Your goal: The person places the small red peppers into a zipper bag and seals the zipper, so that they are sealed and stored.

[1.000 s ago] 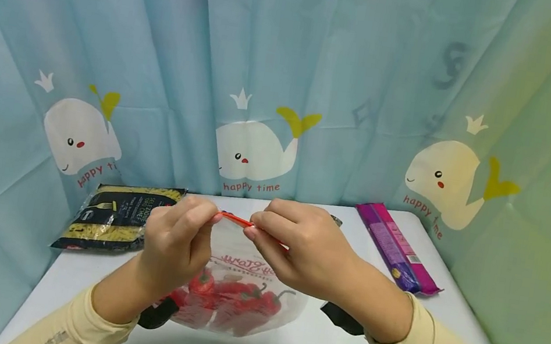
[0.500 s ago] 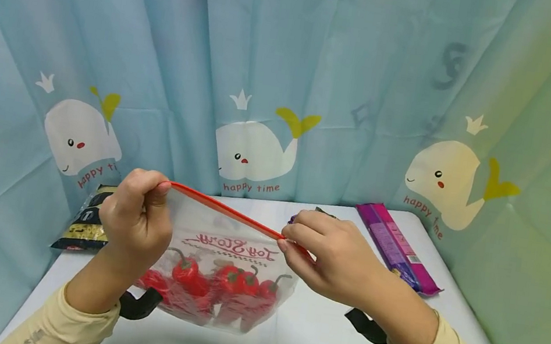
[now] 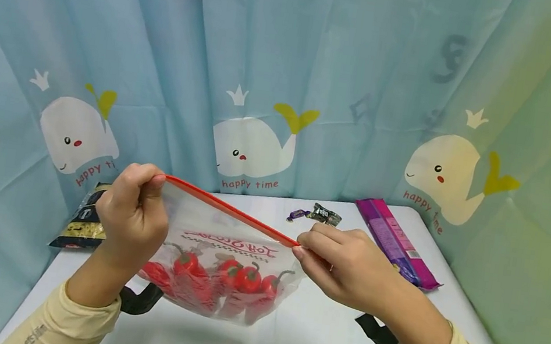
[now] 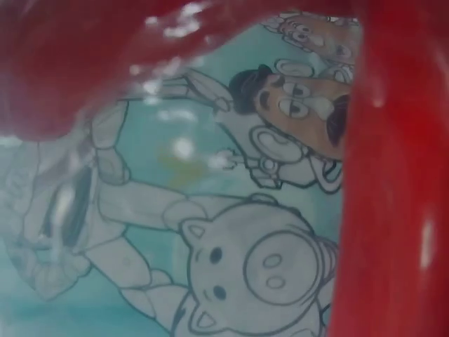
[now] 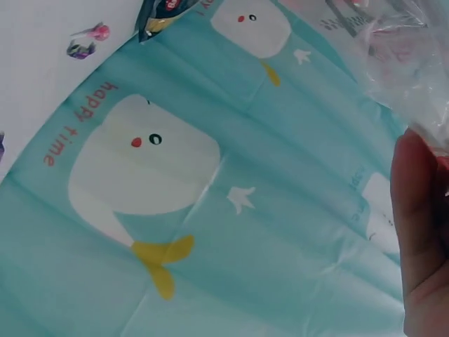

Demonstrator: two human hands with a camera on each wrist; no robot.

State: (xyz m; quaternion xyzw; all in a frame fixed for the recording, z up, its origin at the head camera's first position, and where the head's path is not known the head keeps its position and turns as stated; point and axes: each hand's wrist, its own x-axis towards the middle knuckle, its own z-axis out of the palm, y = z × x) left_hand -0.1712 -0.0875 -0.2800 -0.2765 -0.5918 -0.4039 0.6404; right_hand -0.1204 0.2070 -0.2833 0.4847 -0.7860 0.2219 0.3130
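Note:
A clear zip bag [image 3: 214, 228] with a red seal strip [image 3: 228, 207] hangs just above the white table [image 3: 315, 342]; several red peppers [image 3: 239, 278] lie in its bottom. My left hand [image 3: 146, 189] pinches the strip's left end, raised higher. My right hand [image 3: 309, 253] pinches the strip's right end, lower. The strip runs taut between them. In the left wrist view, red peppers [image 4: 393, 210] fill the frame up close before a cartoon print [image 4: 266, 267]. In the right wrist view one finger [image 5: 421, 225] and crinkled bag plastic [image 5: 414, 63] show.
A black and yellow pasta packet [image 3: 83, 224] lies at the table's back left. A long purple wrapped bar [image 3: 394, 244] lies at the back right, with two small wrapped candies [image 3: 325, 214] near the back middle. A blue whale curtain [image 3: 253, 145] encloses the table.
My hands have moved apart along the red strip: the left went left and up, the right slid right. The bag now hangs spread out, and the candies behind it show.

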